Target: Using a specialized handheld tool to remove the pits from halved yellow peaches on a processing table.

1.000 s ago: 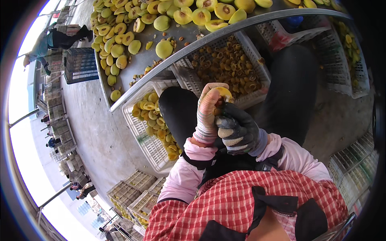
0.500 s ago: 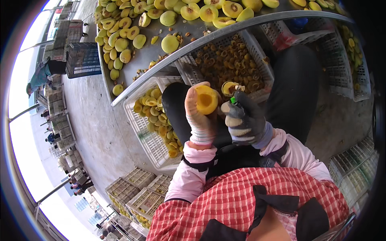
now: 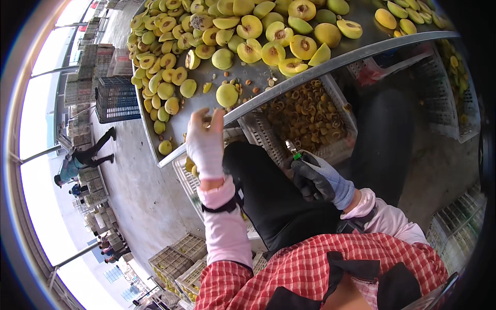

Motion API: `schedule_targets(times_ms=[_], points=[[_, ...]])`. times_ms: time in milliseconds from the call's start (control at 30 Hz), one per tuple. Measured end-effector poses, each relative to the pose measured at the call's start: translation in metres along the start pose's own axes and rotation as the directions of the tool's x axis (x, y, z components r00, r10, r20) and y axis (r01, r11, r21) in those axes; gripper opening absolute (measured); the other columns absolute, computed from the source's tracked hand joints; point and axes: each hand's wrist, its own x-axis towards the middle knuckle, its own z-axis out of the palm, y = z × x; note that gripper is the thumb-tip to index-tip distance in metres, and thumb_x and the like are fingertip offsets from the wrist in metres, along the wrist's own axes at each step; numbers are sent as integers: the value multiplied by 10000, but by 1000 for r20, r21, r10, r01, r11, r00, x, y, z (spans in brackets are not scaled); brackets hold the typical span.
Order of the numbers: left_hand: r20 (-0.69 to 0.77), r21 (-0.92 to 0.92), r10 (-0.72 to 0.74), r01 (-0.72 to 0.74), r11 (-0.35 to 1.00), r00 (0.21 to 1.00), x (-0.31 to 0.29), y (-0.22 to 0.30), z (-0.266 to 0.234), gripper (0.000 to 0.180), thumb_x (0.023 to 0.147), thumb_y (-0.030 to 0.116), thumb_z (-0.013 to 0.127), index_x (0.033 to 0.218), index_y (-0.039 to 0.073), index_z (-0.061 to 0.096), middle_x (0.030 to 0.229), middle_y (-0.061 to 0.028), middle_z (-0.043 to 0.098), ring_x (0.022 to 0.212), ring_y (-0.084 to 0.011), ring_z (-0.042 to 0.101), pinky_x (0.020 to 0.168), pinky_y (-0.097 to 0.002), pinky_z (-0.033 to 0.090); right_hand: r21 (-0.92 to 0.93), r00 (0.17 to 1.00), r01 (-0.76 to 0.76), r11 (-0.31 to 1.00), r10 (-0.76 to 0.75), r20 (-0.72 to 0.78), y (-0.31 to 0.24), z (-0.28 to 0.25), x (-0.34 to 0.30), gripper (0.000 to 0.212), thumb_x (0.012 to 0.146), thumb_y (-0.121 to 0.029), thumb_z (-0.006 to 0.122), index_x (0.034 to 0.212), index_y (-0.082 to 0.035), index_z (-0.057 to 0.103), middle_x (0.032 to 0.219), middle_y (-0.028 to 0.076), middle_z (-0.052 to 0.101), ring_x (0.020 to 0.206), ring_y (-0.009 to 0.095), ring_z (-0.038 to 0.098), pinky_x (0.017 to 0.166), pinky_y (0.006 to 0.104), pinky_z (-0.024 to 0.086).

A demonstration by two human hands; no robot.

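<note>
Left hand (image 3: 205,138): fingers parted, whole peach (image 3: 227,96) just beyond
Right hand (image 3: 319,178): clutching green-collared pitting tool (image 3: 293,149)
Table rim (image 3: 310,73): left hand's across, bare tabletop (image 3: 206,99) ahead

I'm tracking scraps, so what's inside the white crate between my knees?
The white crate holds curled, brownish fruit scraps. The metal table hides its far end; upper scraps cover whatever lies beneath.

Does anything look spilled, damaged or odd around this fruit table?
Two things. One fruit piece in the pile looks dark and mottled among yellow-green ones, possibly bruised. Also, loose pits and scraps lie scattered on the metal table near its front rim, rather than in the crate of brown scraps below.
</note>
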Motion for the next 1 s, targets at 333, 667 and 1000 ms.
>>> schedule_targets(times_ms=[333, 667, 1000], points=[[519, -783, 285, 313, 538, 806, 16, 30, 11, 748, 691, 421, 743, 1284, 66, 459, 1020, -62, 596, 797, -99, 594, 610, -169, 469, 141, 992, 126, 982, -122, -33, -37, -1, -9, 219, 926, -285, 576, 1011, -100, 495, 684, -2, 515, 483, 71, 471, 364, 232, 347], [390, -921, 139, 386, 57, 910, -108, 45, 42, 691, 860, 503, 539, 1299, -22, 449, 1200, -115, 534, 1101, -219, 516, 994, -334, 375, -709, 635, 568, 418, -771, 53, -2, 15, 19, 242, 902, -166, 542, 1062, 11, 502, 844, 223, 598, 789, 418, 587, 636, 433, 452], [121, -960, -16, 121, 252, 992, -139, 65, 37, 399, 926, 341, 551, 1156, 14, 562, 932, -33, 586, 811, -86, 521, 743, -218, 423, -700, 621, 598, 392, -778, 95, 15, 24, -8, 307, 905, -145, 512, 1160, 24, 494, 941, 240, 615, 862, 415, 598, 714, 425, 474]])
